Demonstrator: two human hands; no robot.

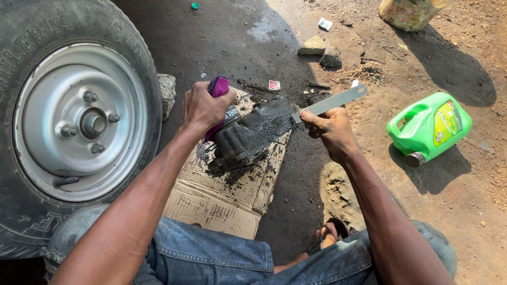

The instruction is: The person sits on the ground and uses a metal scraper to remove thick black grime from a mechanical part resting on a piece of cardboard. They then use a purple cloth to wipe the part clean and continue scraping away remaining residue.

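A dirty black metal part (252, 133), caked in grease, rests tilted on a flattened piece of cardboard (222, 198). My left hand (203, 108) grips a purple cloth (218, 87) pressed against the part's upper left end. My right hand (328, 128) holds a flat grey metal blade (330, 102), whose near end touches the part's upper right corner. Both forearms reach out over my knees in blue jeans.
A large truck wheel (68, 121) with a silver rim stands at the left. A green plastic jug (429, 126) lies on its side on the dirt at right. Stones (320, 50) and litter lie further out, with a bucket (409, 13) at top right.
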